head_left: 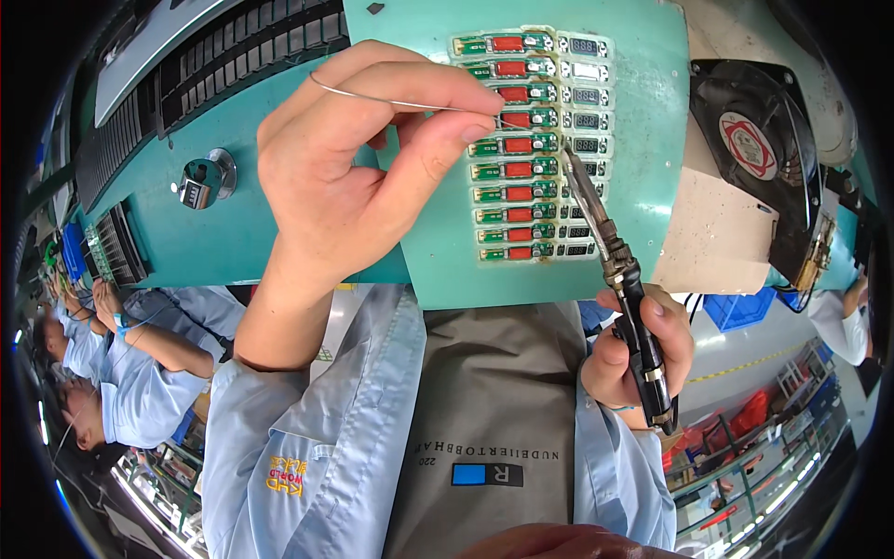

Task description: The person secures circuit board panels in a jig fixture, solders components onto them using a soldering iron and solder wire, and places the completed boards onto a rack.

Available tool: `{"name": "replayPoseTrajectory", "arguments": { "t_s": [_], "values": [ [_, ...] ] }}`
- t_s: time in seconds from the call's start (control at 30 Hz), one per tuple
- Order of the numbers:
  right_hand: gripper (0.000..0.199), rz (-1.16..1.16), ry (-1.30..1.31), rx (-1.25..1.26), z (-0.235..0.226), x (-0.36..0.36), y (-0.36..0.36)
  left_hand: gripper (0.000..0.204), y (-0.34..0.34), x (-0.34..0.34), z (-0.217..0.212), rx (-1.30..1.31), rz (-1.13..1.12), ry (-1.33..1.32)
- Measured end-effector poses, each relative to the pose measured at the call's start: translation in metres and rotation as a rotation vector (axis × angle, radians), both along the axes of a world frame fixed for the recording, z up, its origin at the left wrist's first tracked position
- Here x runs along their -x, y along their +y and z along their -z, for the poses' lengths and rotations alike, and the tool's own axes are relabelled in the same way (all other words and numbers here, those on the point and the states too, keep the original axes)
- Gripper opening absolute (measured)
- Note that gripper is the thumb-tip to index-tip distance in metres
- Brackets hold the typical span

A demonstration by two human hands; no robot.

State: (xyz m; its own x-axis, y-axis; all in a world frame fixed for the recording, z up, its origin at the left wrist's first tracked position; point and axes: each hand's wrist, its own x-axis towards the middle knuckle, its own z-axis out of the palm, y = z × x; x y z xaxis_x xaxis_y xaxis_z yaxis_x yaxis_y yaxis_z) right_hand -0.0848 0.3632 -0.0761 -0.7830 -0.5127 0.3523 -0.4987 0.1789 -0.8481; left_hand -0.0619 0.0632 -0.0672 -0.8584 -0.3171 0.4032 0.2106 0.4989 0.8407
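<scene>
My left hand [358, 154] pinches a thin strand of solder wire [386, 100] between thumb and forefinger. Its tip reaches over a column of small green circuit boards [515, 145] with red parts, set in a holder on a green board [447, 270]. Wrapped round the black handle of a soldering iron [596, 224] is my right hand [643, 345]. The iron points up and left, its tip by the edge between the circuit boards and the small display modules [586, 96] beside them. Whether tip and wire touch a joint I cannot make out.
A black fan [750, 140] stands on the right next to a brown sheet [712, 224]. To the left are a silver tally counter [207, 180] and black slotted trays [251, 61]. Co-workers [140, 363] sit beyond on the left; a blue crate [738, 307] lies lower right.
</scene>
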Motion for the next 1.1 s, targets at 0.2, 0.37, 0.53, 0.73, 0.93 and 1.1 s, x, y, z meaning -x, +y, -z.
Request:
{"name": "replayPoseTrajectory", "arguments": {
  "t_s": [0.2, 0.37, 0.53, 0.73, 0.93, 1.1],
  "values": [
    [0.043, -0.053, -0.037, -0.007, -0.002, 0.000, -0.001, 0.016, 0.005, -0.004, 0.000, -0.023, 0.005, -0.049],
    [0.042, -0.060, -0.031, -0.035, -0.001, 0.001, -0.001, 0.017, 0.006, -0.003, 0.002, -0.015, 0.005, -0.052],
    [0.042, -0.057, -0.033, -0.035, 0.001, 0.000, -0.001, 0.017, 0.004, -0.003, 0.004, -0.002, 0.014, -0.047],
    [0.042, -0.062, -0.024, -0.101, -0.002, 0.000, -0.002, 0.017, 0.002, -0.001, 0.007, 0.009, 0.036, -0.024],
    [0.044, -0.046, -0.038, -0.105, 0.001, -0.003, -0.001, 0.018, 0.003, 0.000, 0.007, 0.003, 0.039, -0.027],
    [0.044, -0.050, -0.044, -0.107, 0.001, -0.002, 0.000, 0.018, 0.001, 0.002, 0.010, 0.026, 0.060, -0.011]
  ]
}}
